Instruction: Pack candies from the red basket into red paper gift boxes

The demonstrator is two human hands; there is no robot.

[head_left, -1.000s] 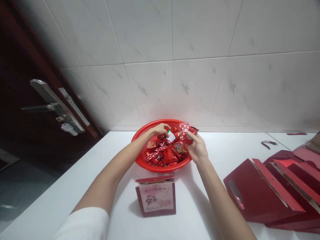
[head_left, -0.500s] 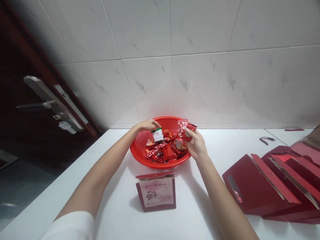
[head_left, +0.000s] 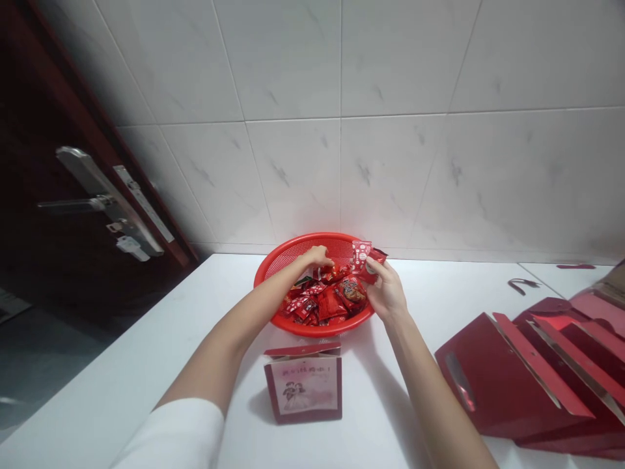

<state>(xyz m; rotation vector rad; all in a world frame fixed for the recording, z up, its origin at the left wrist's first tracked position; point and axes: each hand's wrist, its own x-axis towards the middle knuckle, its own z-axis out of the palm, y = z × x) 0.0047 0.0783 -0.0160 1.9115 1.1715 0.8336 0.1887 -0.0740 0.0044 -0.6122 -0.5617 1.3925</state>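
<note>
A red plastic basket (head_left: 263, 277) with perforated sides holds several small wrapped snack packets (head_left: 332, 303), mostly red. My left hand (head_left: 319, 256) reaches inside over the packets at the back, fingers bent downward and partly apart; their tips are partly hidden, and nothing shows gripped in them. At the basket's right rim my right hand (head_left: 385, 286) is closed on snack packets: a pink-and-white dotted one (head_left: 360, 253) and a red one (head_left: 375, 264). In front of the basket stands a small dark red gift box (head_left: 306, 391) with a picture of a couple, its top flap partly raised.
Several larger dark red boxes (head_left: 508, 378) stand in a row at the right of the white table (head_left: 234, 417). A dark curved strip (head_left: 522, 284) lies behind them. The tiled wall (head_left: 390, 182) rises behind the basket, and a dark door (head_left: 63, 215) is at the left.
My left hand has moved right and deeper into the basket, away from the white packet with a green edge, now mostly covered. My right hand still holds its packets.
</note>
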